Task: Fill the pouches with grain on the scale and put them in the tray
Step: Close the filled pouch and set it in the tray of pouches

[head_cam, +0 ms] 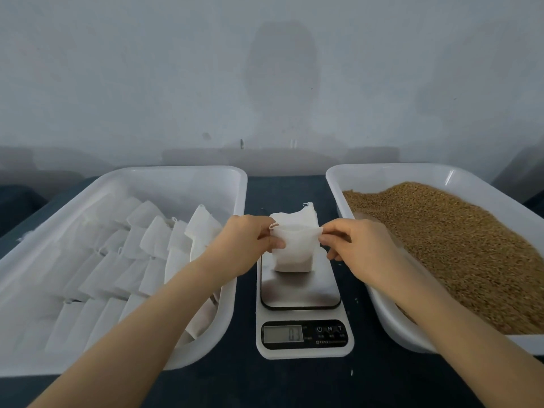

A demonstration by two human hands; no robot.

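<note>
Pouch [294, 250] stands mid-frame on the scale [300, 291], its top stretched between two hands. The left hand [244, 244] has its fingers clamped on the left corner, and the right hand [363, 248] pinches the right corner. Spare pouches [297, 217] lie just behind. At frame left, a tray [235, 184] holds rows of pouches [132, 248]. At frame right, a second tray [334, 179] holds grain [456, 245]. All of it sits on a dark counter [250, 375].

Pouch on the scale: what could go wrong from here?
The left hand and right hand pinch the mouth of the pouch while it stands on the scale; their pull may skew the reading. It looks limp and could slump once released. Spare pouches behind it may load the scale too.
</note>
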